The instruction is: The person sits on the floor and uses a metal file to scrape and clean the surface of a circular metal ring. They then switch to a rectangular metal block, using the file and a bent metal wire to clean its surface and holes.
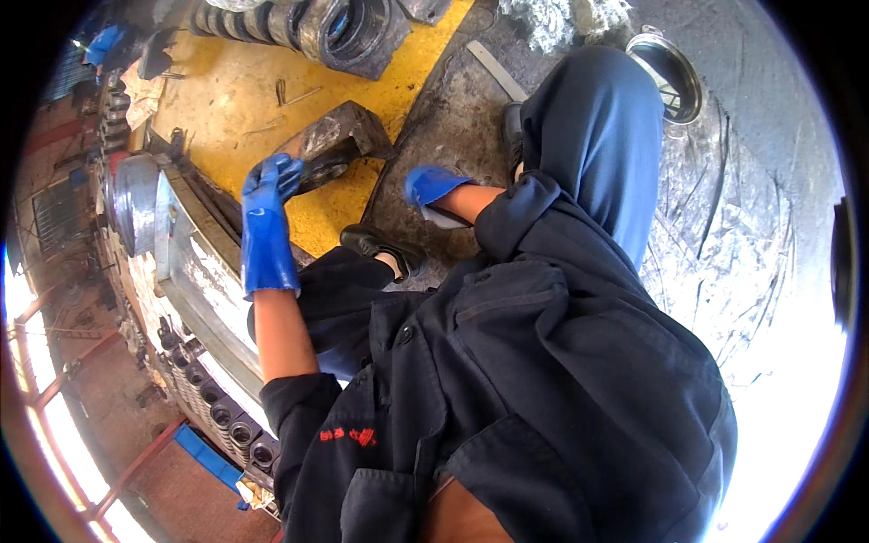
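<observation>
My left hand, in a long blue rubber glove, has its fingers bent inward beside the near left end of a dark, worn metal block. What lies between those fingers, if anything, I cannot make out. The block has a notch in its side and rests on a yellow surface. To the right of it, low over the dark stained floor, is my right hand, also blue-gloved. Its fingers are mostly hidden. Below that wrist shows a pale grey, cloth-like piece.
Heavy ring-shaped metal parts stand at the far edge of the yellow surface. A flat metal strip, whitish rags and a round metal pan lie beyond my knee. Rows of cylindrical parts line the left.
</observation>
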`<state>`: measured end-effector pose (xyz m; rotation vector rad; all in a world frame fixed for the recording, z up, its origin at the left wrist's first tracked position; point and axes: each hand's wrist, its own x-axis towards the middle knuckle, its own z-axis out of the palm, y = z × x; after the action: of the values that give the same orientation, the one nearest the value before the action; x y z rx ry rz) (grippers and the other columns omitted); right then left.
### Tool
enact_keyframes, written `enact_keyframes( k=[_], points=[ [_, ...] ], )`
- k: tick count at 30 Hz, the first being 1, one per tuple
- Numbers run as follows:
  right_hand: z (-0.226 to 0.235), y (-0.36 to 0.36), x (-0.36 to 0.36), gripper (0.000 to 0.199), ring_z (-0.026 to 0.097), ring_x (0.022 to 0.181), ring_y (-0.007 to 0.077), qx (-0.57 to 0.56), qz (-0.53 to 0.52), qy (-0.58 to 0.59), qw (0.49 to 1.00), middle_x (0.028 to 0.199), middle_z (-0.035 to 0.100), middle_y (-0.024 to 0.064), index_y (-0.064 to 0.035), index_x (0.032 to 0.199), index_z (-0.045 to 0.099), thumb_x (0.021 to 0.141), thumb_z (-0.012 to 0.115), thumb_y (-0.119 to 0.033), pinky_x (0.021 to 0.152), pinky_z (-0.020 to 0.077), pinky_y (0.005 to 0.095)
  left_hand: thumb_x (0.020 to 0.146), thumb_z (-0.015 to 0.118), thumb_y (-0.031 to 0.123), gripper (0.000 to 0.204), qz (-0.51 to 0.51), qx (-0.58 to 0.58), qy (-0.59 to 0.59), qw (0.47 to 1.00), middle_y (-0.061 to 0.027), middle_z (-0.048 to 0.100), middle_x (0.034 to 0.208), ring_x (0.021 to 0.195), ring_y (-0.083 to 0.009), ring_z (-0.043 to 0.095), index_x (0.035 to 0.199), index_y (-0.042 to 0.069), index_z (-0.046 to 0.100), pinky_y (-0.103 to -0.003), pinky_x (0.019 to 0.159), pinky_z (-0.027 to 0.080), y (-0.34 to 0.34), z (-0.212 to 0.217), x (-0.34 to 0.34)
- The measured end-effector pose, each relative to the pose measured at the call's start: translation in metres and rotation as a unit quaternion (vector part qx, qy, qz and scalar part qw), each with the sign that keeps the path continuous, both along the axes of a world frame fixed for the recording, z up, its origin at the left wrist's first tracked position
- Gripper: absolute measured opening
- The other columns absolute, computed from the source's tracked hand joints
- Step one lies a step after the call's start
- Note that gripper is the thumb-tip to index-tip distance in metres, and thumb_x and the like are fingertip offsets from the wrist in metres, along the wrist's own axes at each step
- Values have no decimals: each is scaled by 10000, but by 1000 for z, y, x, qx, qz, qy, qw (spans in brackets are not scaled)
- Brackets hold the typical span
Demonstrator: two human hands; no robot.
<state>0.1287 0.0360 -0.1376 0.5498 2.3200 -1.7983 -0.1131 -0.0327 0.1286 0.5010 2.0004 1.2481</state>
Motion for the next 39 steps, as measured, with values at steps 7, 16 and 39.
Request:
enact_keyframes(
  k=[7, 16, 39],
  points=[
    [-13, -1, -13, 181, 668, 875, 325, 21, 27, -45, 998, 888, 717, 137, -134, 769, 751, 834, 592, -192, 771, 505, 451, 1032, 543, 341, 327, -21, -62, 57, 996, -135, 751, 1021, 890, -213, 731, 1141, 54, 656, -311, 759, 558, -15, 21, -16],
    [-27, 1, -17, 152, 672, 863, 295, 18, 18, -83, 996, 868, 722, 100, -177, 748, 751, 809, 613, -196, 759, 510, 438, 987, 634, 299, 291, -57, -132, 39, 989, -64, 729, 908, 717, -134, 668, 1156, 62, 637, -245, 593, 486, -20, -48, -22],
    [102, 50, -85, 798, 553, 1260, 393, 23, -207, -197, 958, 1371, 563, 240, 22, 1365, 491, 861, 665, -572, 1033, 473, 486, 612, 907, 439, 1238, -252, -471, 410, 739, -129, 325, 1596, 1445, -303, 370, 1571, 95, 203, -374, 1169, 361, 8, -88, -121]
  ],
)
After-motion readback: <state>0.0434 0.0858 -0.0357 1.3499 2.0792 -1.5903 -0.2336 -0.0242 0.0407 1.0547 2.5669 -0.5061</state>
